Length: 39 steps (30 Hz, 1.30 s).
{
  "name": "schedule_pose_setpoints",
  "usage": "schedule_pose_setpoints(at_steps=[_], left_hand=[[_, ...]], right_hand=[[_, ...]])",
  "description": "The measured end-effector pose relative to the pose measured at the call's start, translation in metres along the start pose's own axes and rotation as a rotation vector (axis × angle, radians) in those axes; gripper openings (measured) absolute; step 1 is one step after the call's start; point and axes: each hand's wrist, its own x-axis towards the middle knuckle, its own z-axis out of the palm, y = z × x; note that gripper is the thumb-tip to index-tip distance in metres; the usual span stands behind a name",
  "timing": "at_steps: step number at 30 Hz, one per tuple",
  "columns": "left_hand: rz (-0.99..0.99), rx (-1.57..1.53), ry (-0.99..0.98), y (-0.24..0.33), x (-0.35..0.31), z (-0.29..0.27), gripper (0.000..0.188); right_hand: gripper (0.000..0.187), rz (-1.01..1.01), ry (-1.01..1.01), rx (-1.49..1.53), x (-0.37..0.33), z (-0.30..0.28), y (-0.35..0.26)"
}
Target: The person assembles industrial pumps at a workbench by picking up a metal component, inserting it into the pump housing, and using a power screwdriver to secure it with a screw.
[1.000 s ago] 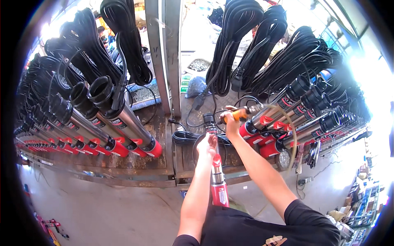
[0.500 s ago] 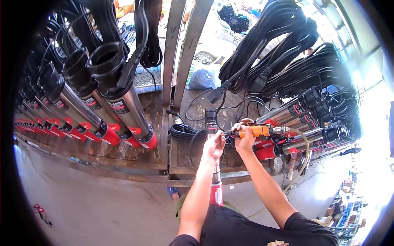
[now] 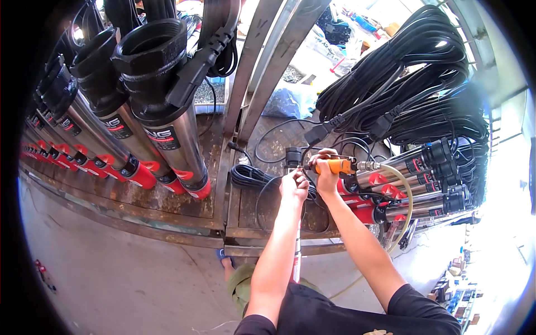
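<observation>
My right hand (image 3: 326, 176) grips an orange air screwdriver (image 3: 341, 166), a pale hose (image 3: 410, 195) running from its back end. The tool lies roughly level and points left. At its front end my left hand (image 3: 295, 186) is closed with fingers curled; whatever they pinch is too small to make out. Both hands are at the upper part of a slim submersible pump (image 3: 293, 156) with a black top. Its steel and red body (image 3: 296, 262) runs down toward me, partly hidden behind my left forearm. A coiled black cable (image 3: 251, 177) lies left of it.
Rows of steel pumps (image 3: 178, 142) with black tops and red bases stand on the left bench. More pumps (image 3: 416, 178) lean on the right under thick black cable coils (image 3: 399, 72). A metal post (image 3: 268, 70) rises between the benches. A clear plastic bag (image 3: 290, 100) sits behind.
The view has shifted, so the benches look nearer. My left fingers have curled inward at the tool's tip, where they were looser before. The right hand keeps its grip on the screwdriver.
</observation>
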Motion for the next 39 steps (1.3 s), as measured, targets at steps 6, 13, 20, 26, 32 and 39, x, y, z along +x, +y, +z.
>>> schedule_pose_setpoints(at_steps=[6, 13, 20, 26, 32, 39], left_hand=[[0.007, -0.015, 0.018, 0.0, 0.01, -0.004, 0.012], [0.356, 0.501, 0.023, -0.014, -0.02, -0.028, 0.018], [1.304, 1.971, 0.297, -0.043, -0.102, -0.105, 0.084], [0.957, 2.182, 0.304, -0.053, -0.1, -0.125, 0.103], [1.008, 2.168, 0.292, -0.053, -0.097, -0.127, 0.1], [1.116, 2.218, 0.323, -0.062, -0.096, -0.131, 0.096]], right_hand=[[0.02, 0.02, -0.028, -0.037, 0.006, -0.002, 0.003], [0.02, 0.045, -0.189, -0.121, 0.011, -0.001, 0.006], [0.015, 0.004, -0.089, -0.187, 0.023, -0.003, 0.025], [0.012, 0.023, -0.065, -0.167, 0.025, -0.003, 0.033], [0.018, -0.022, 0.001, -0.085, 0.028, -0.003, 0.036], [0.011, 0.006, 0.186, -0.055, 0.026, 0.004, 0.03]])
